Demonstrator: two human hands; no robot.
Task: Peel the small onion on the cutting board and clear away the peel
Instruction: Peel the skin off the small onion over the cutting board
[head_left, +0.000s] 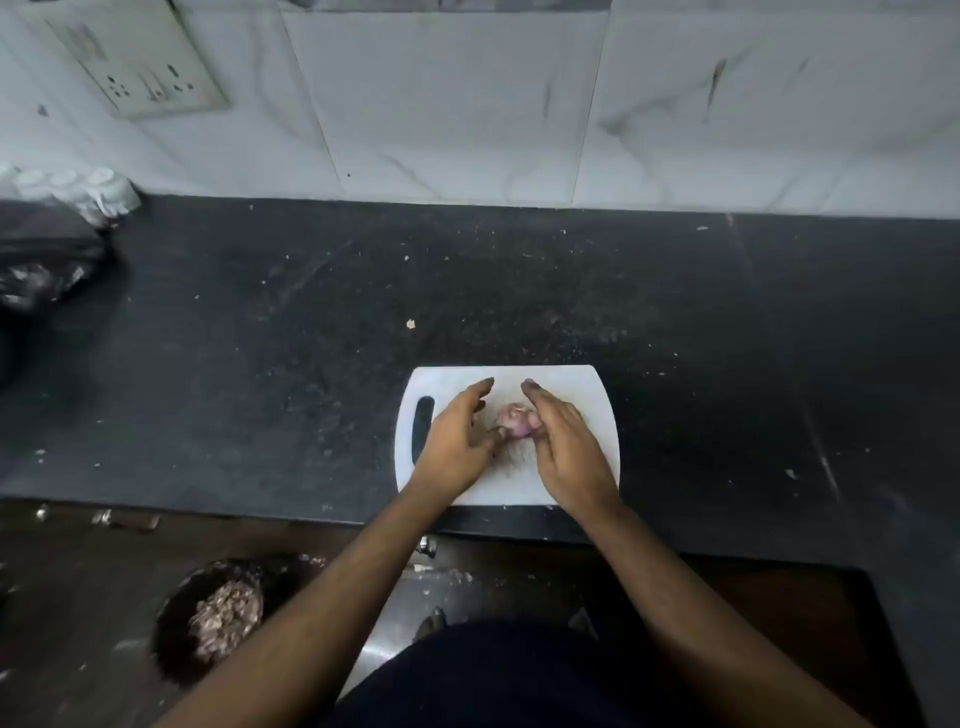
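A small pinkish-purple onion (514, 422) lies near the middle of a white cutting board (582, 395) at the counter's front edge. My left hand (457, 447) sits just left of the onion, thumb tip touching its lower left side, the other fingers spread over the board. My right hand (566, 447) rests on the onion's right side, thumb against it and fingers stretched forward. Both hands hide parts of the onion. Whether loose peel lies under the hands cannot be told.
The board has a dark handle slot (422, 428) on its left. The black counter (311, 312) is flecked with crumbs and backed by a white tiled wall. A dark bag (47, 270) sits far left. Below the counter, a bin (218, 618) holds peel scraps.
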